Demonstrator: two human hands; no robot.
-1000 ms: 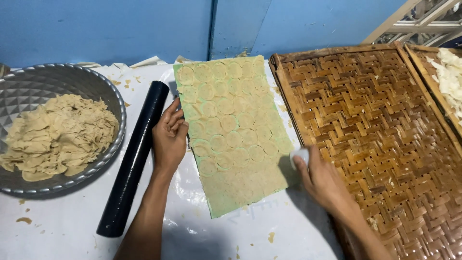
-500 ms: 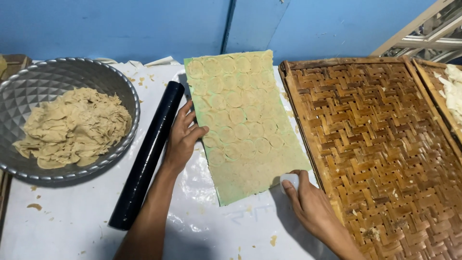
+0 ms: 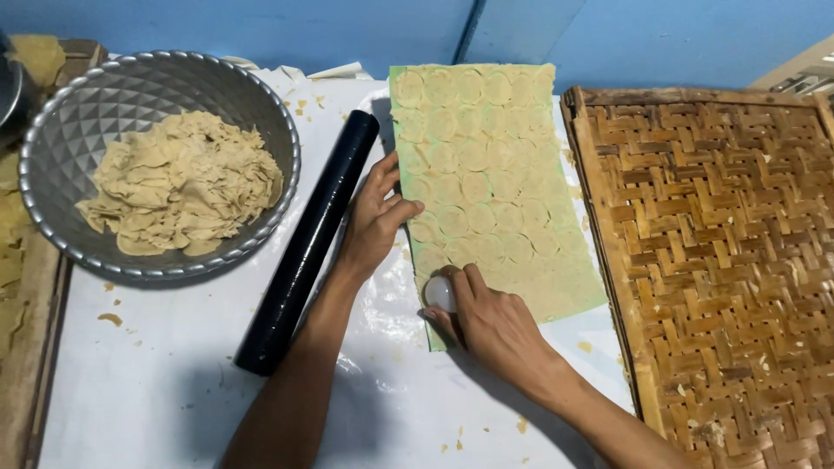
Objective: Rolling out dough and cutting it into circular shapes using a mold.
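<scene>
A thin rolled sheet of pale dough [image 3: 491, 187], marked all over with round cut outlines, lies on a white plastic sheet. My left hand [image 3: 375, 217] rests flat at its left edge, fingers spread on the dough. At the near left corner my right hand [image 3: 486, 317] presses a small white round cutter [image 3: 439, 293] onto the dough. A black rolling pin [image 3: 306, 246] lies just left of my left hand.
A faceted metal bowl [image 3: 61, 139] with a heap of dough scraps [image 3: 178, 182] stands at the left. A large woven bamboo tray [image 3: 721, 252] fills the right side. Crumbs dot the white plastic sheet [image 3: 156, 382]. A blue wall runs along the back.
My right hand has slid the cutter leftward along the near edge, from the right corner to the left corner. The camera view shifted right to left; my left hand stays at the sheet's edge.
</scene>
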